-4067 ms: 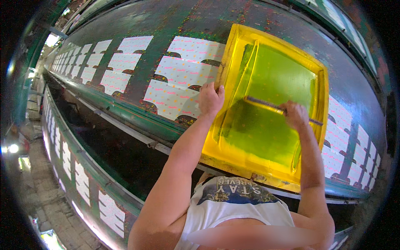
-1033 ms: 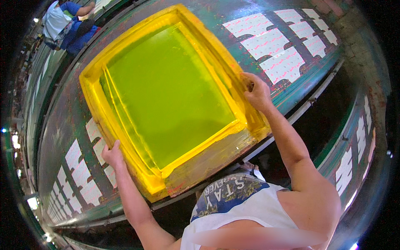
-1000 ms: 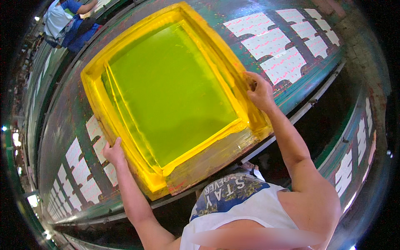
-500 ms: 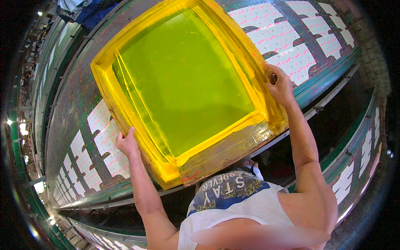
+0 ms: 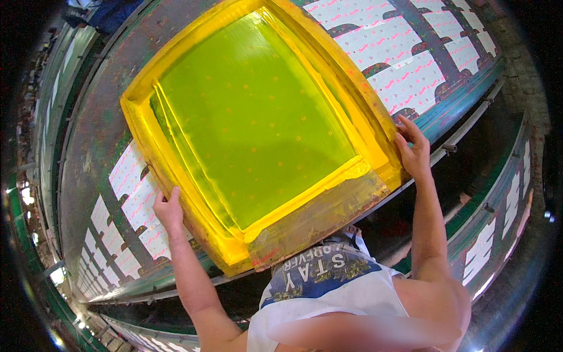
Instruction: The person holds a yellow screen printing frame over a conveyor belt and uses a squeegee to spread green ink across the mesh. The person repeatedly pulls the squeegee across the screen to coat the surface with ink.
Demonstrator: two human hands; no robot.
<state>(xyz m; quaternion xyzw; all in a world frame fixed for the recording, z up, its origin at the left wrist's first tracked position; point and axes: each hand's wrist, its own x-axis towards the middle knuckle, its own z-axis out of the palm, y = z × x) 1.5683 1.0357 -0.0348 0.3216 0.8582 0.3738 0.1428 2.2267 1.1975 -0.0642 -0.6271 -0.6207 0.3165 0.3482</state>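
A large screen printing frame [image 5: 136,100] lies in front of me over a long table, its rim smeared with yellow ink. Its mesh [image 5: 234,117] looks yellow-green, and small orange star-like marks show on it. My left hand [image 5: 170,211] grips the frame's left side near the close corner, thumb up along the edge and the other fingers mostly hidden. At the right side, close to the near right corner, my right hand [image 5: 414,151] has its fingers curled against the outer edge. Brownish tape [image 5: 316,220] covers the near end of the frame.
White printed pieces [image 5: 404,79] with pink marks lie in rows on the table [image 5: 88,146], to both sides of the frame. A metal rail [image 5: 469,123] runs along the near table edge. Another table with white pieces [image 5: 481,252] stands behind me on the right.
My right hand has slid along the frame's right side toward the near corner. The frame has shifted slightly left and nearer, my left hand with it. The orange marks show more clearly.
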